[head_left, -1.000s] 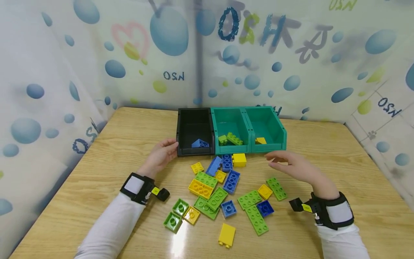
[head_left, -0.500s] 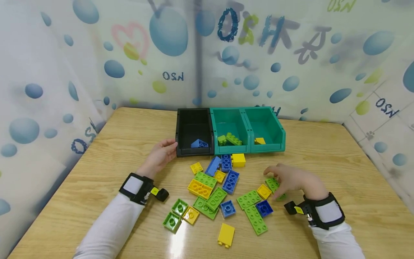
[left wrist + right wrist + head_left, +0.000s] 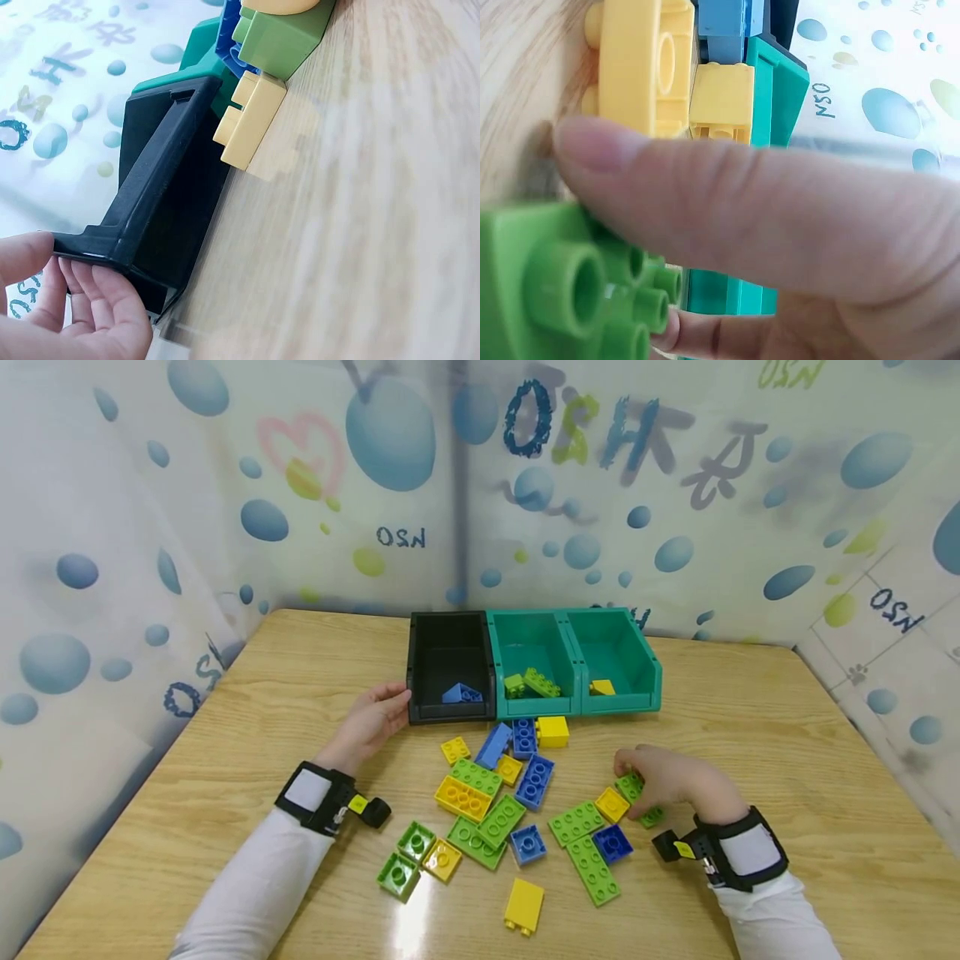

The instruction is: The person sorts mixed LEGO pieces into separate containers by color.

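My left hand pinches the front side edge of the black bin. In the left wrist view its thumb lies on top of the bin's rim and the fingers curl underneath. On the right, my right hand reaches down over a green toy brick, thumb on the near side and fingertips at the far end. Close up in the right wrist view, the studded green brick sits between thumb and fingers. A yellow brick lies just left of the thumb.
Two teal bins adjoin the black one, holding green bricks and a yellow piece. A blue brick lies in the black bin. Several loose bricks, including a yellow one, spread over the wooden table.
My right hand has come down toward me from in front of the right teal bin and taken hold of the green brick. The left hand stays at the black bin.
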Demonstrator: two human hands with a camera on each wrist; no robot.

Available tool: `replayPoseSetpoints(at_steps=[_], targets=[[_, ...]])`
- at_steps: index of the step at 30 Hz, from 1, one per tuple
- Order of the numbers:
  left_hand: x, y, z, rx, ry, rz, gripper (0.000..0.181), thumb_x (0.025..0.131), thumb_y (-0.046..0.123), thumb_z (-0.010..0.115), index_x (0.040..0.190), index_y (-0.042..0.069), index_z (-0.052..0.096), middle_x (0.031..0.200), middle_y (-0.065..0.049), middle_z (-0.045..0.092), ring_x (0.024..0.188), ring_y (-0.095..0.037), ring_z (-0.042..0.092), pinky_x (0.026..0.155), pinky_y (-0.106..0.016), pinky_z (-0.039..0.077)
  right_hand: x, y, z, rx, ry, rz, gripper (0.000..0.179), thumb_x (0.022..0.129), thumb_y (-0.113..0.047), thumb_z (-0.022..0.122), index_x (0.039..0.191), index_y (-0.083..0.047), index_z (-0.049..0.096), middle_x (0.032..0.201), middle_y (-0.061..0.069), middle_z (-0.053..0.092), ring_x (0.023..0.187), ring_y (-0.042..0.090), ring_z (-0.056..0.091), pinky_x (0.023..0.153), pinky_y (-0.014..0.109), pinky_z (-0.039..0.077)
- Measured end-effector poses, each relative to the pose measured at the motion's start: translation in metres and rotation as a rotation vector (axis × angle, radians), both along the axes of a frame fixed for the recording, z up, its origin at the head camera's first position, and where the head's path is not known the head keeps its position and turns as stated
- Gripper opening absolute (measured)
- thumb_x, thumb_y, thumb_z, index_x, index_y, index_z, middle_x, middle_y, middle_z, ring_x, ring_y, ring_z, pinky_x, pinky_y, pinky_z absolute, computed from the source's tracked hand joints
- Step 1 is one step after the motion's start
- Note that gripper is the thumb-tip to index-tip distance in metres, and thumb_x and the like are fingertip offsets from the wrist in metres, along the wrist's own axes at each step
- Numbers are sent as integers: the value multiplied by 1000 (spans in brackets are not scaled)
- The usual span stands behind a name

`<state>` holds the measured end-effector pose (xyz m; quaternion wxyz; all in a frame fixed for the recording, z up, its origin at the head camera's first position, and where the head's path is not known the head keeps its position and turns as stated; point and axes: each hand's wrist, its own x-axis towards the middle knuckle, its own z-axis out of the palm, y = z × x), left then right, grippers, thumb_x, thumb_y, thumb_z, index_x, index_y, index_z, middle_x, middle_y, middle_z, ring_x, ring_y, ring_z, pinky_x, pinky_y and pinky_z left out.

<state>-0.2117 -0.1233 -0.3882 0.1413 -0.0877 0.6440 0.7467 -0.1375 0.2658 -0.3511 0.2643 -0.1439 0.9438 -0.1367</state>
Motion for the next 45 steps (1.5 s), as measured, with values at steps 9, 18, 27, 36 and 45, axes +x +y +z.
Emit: replayPoseSetpoints(at_steps=[9,18,27,36,45], targets=[[0,0,0,13,1,5,16,97,16,49,112,11,46,104,1,45,90,-11,46,79,-19,44,-1,0,-2,-1,15,-18,40,68,-11,79,97,-8,51,89,4,52,81,20,47,69,34,41],[1,1,1,6,-4,9,17,97,16,50,113,11,47,105,1,46,91,-12,45,80,-19,44,-1,5,-2,14,19,-58,38,69,-9,76,97,-8,49,84,5,50,75,21,46,62,31,36],[0,0,-1,3,4,-3,18,97,17,49,114,11,46,106,1,45,91,-11,46,80,-18,44,-2,5,5,-8,128,-84,36,73,-3,67,105,-4,51,82,7,51,67,19,45,56,29,36],[2,0,0,-6,7,-7,16,98,17,48,112,13,46,104,2,46,89,-11,46,81,-18,44,-6,5,5,-58,175,-86,42,79,-13,65,117,0,53,100,19,60,82,26,53,68,38,46],[2,1,1,2,0,-13,22,97,18,48,117,9,46,105,2,47,89,-11,46,80,-19,44,-8,0,7,-136,333,-95,26,95,-15,51,113,3,57,107,20,63,91,30,59,78,46,48]])
